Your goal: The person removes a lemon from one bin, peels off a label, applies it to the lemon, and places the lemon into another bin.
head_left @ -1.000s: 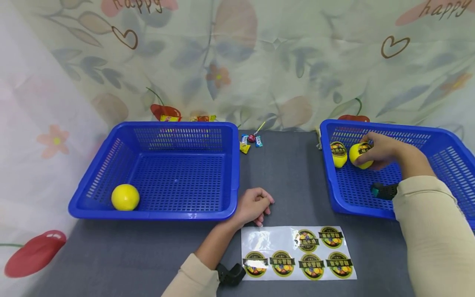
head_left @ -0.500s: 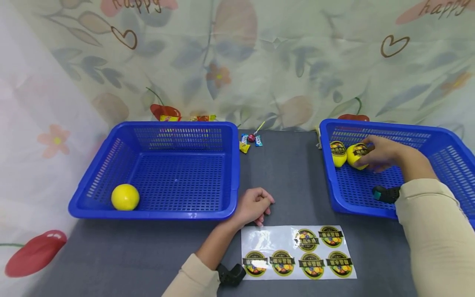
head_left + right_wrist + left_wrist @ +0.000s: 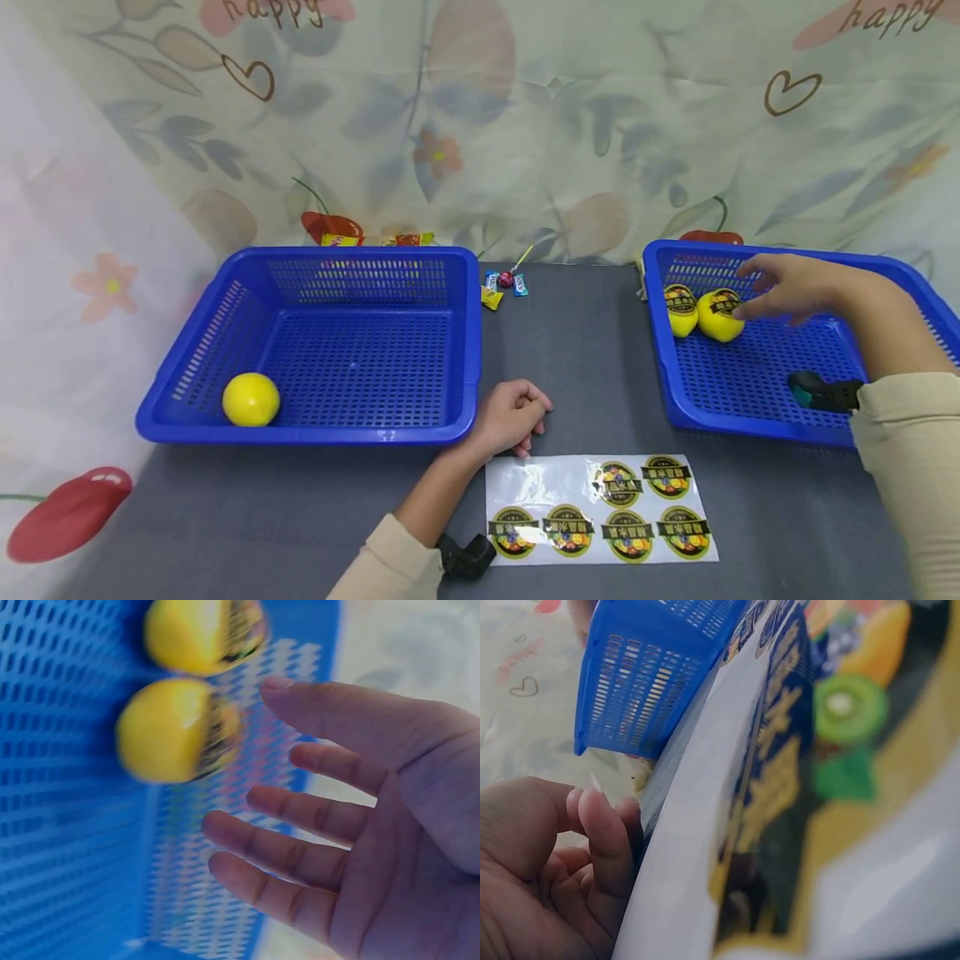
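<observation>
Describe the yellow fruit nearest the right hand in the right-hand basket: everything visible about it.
The yellow fruit is round, smooth and lemon-like, with a dark round sticker on its upper side. It lies on the perforated floor of the right blue basket, near the far left corner, beside a second stickered yellow fruit; whether the two touch cannot be told. The right hand hovers open just beside it, fingers spread, and the right wrist view shows a gap between them.

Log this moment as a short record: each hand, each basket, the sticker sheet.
right hand: open, above the right basket, beside two stickered lemons, not gripping them
left hand: loosely curled on the table, holding nothing, just above the sticker sheet
left basket: one plain lemon in the near left corner
sticker sheet: six stickers left
</observation>
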`<state>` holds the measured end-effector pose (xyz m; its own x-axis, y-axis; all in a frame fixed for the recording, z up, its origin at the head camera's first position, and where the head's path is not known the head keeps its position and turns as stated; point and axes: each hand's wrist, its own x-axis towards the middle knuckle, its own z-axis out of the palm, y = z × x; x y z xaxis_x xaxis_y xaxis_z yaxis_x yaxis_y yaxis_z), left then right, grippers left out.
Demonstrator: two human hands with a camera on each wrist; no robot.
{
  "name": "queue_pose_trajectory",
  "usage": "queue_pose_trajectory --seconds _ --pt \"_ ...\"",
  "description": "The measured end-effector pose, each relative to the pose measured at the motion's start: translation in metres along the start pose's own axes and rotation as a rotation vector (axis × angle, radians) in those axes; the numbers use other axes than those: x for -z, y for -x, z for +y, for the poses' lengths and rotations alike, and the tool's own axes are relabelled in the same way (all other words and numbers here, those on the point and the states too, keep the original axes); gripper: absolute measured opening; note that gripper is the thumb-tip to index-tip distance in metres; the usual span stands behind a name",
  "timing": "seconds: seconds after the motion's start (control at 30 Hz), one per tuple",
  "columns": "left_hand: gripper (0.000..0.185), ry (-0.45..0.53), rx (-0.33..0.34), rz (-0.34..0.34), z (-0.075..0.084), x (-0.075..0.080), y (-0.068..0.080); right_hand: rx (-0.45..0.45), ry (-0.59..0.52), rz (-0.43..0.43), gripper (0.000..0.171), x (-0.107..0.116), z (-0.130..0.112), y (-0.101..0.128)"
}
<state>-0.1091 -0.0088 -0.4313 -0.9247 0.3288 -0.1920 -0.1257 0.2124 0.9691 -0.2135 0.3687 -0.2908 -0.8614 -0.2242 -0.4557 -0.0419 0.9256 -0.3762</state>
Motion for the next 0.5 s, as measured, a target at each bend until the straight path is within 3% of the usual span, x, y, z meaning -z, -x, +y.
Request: queue_pose_trajectory --seconds 0.1,0.2,0.3,0.4,0.47,0.5 --pt "0.016 -0.020 -0.016 0.006 -0.001 0.000 0.000 0.092 0.129 0.102 0.070 0.002 -0.024 0.016" --pt "0.015 -0.037 -0.023 0.017 -0.001 0.000 0.000 0.193 0.192 0.229 0.056 -0.005 -0.056 0.037" --pt "0.015 -0.042 -0.018 0.025 -0.002 0.000 0.000 0.318 0.165 0.360 0.040 -0.024 -0.088 0.060" --pt "0.014 -0.041 -0.013 0.029 -0.002 -0.002 0.000 0.508 0.115 0.467 0.031 -0.055 -0.113 0.082" --pt "0.015 -0.042 -0.014 0.033 -0.002 -0.002 0.000 0.636 0.084 0.468 0.032 -0.079 -0.126 0.094" --pt "0.015 -0.044 -0.014 0.034 -0.002 -0.002 0.000 0.685 0.068 0.427 0.031 -0.091 -0.130 0.097"
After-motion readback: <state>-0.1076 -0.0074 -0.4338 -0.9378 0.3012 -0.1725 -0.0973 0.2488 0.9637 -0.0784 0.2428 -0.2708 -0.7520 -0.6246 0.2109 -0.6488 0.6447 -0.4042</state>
